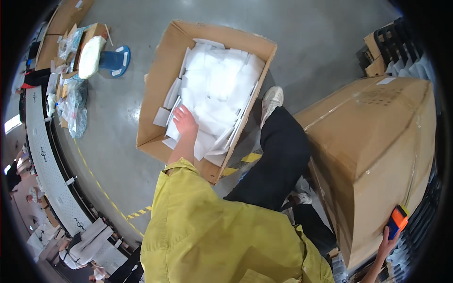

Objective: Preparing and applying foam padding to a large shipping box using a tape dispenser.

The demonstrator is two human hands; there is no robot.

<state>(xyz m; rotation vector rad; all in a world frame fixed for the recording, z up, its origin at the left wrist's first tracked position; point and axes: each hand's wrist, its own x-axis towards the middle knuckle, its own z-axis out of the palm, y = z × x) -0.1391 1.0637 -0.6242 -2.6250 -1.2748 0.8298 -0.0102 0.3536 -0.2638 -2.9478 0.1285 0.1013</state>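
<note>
My left hand (185, 122) reaches down into an open cardboard box (160, 75) on the floor and rests on a white flat packet (175, 118) among several white packets (217, 85) that fill it. My right hand (388, 243) is low at the right, gripping an orange handheld scanner (397, 220) against the side of a large sealed cardboard carton (373, 141). My yellow sleeve and dark trouser leg with a white shoe (272, 100) lie between the two boxes.
Grey concrete floor with a yellow line (101, 191). A blue stool with a white cushion (101, 59) stands at upper left beside a cluttered worktable (71, 42). A white conveyor (47, 160) curves along the left. Black crates (401, 42) stand at upper right.
</note>
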